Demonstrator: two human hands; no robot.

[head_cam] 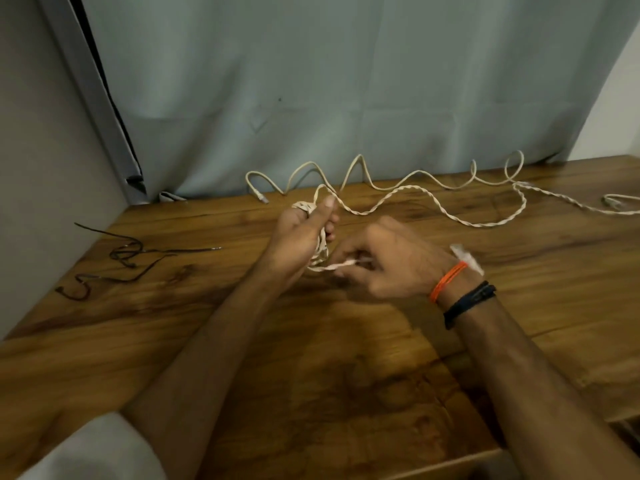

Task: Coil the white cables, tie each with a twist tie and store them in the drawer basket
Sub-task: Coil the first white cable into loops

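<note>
Your left hand [304, 230] sat just left of the frame's centre, fingers curled round a small bundle of loops of the braided white cable [485, 224], with the thumb up against the top loop. Your right hand [391, 268] was just beside it, lower and to the right, pinching the short end of that same cable between thumb and fingertips, its plug pointing at the bundle. The frame was blurred there, so I could not tell exactly how the fingers lay.

From the top of your left hand the uncoiled length ran away to the right across the wooden table [311, 375], snaking in 2 or 3 wide bends toward the right edge of the frame. Its long axis lay left to right, so the slack was all on your right hand's side; that was the hand nearer to it, and I judged that it would feed the next loops in.

1 more white cable [360, 159] lay behind, along the foot of the grey curtain [311, 81], in upright waves, well apart from your hands and not yet coiled. Black twist ties [128, 252] lay loose at centre left of the frame, nearer your left hand. No drawer basket showed anywhere in view.
</note>
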